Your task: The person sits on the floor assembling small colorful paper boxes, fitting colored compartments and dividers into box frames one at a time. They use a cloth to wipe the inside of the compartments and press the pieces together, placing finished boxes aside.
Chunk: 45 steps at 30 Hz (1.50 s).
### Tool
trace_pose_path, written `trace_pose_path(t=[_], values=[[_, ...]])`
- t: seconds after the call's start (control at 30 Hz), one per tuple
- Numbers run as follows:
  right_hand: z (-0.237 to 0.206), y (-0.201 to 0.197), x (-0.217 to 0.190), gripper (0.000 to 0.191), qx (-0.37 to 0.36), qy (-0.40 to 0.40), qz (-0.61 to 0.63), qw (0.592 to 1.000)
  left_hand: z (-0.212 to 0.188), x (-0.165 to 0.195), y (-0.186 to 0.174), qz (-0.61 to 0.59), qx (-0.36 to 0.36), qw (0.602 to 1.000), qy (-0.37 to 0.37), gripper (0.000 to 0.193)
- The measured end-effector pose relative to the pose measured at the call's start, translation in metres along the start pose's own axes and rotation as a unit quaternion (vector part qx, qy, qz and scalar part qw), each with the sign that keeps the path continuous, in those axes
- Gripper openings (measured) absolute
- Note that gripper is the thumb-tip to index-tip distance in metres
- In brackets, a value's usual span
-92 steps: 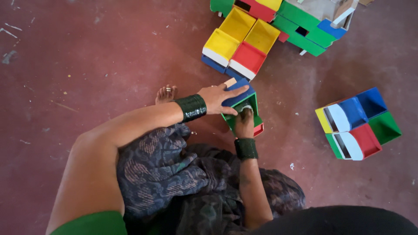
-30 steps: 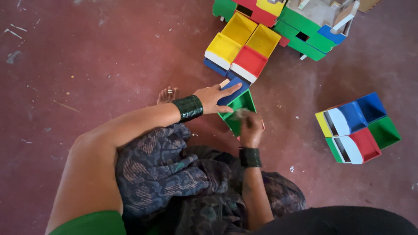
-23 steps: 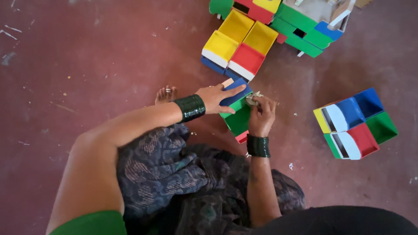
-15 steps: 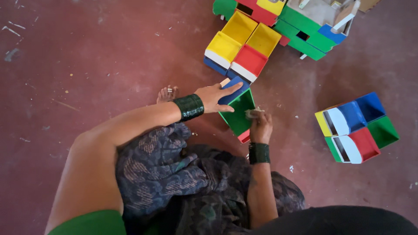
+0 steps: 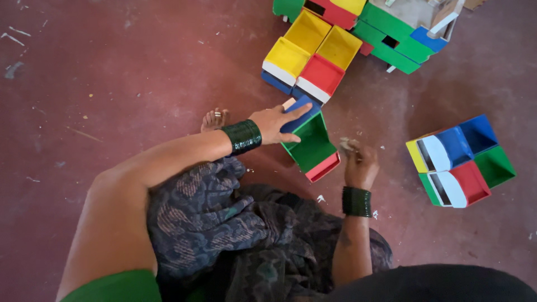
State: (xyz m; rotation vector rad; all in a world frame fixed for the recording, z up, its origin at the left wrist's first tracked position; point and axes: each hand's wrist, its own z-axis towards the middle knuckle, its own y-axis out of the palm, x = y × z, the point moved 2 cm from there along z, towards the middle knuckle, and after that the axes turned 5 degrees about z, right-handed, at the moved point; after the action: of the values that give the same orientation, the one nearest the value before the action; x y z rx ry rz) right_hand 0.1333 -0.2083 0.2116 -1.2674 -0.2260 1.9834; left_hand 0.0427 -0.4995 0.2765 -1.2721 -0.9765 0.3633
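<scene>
Fingers on the right hand are bunched around a small pale scrap, just right of the green open box on the red floor. Left hand lies flat, fingers together, across its blue far wall. Box looks light, stiff and crushable, probably cardboard, so I'd grip the walls.

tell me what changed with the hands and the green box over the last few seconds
The right hand came off the green box and drew back to its right side, pinching a small pale scrap. The left hand stayed pressed on the box's blue top edge. The other coloured boxes stayed put.
</scene>
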Motion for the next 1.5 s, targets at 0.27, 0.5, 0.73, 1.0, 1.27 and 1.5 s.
trace_pose_path(t=[0.27, 0.5, 0.73, 1.0, 1.27, 1.5], values=[[-0.061, 0.050, 0.016, 0.021, -0.155, 0.091, 0.028, 0.983, -0.007, -0.015, 0.000, -0.010, 0.004, 0.999, -0.038, 0.095], [-0.065, 0.044, 0.029, 0.023, -0.236, 0.152, 0.200, 0.939, -0.012, -0.022, 0.005, 0.004, -0.011, 0.999, -0.051, 0.095], [-0.028, 0.032, 0.036, 0.024, -0.018, 0.194, 0.143, 0.970, -0.018, -0.029, 0.010, -0.018, 0.025, 0.999, -0.024, 0.095], [-0.042, 0.051, 0.026, 0.023, -0.034, 0.240, 0.020, 0.970, -0.034, -0.034, 0.011, 0.006, -0.001, 0.999, -0.036, 0.093], [-0.048, 0.046, 0.033, 0.025, -0.056, 0.312, -0.180, 0.931, -0.031, -0.037, 0.008, 0.005, -0.013, 0.999, -0.034, 0.093], [-0.031, 0.051, 0.036, 0.019, -0.094, 0.439, 0.247, 0.859, -0.014, -0.037, 0.002, -0.003, -0.011, 0.998, -0.061, 0.095]])
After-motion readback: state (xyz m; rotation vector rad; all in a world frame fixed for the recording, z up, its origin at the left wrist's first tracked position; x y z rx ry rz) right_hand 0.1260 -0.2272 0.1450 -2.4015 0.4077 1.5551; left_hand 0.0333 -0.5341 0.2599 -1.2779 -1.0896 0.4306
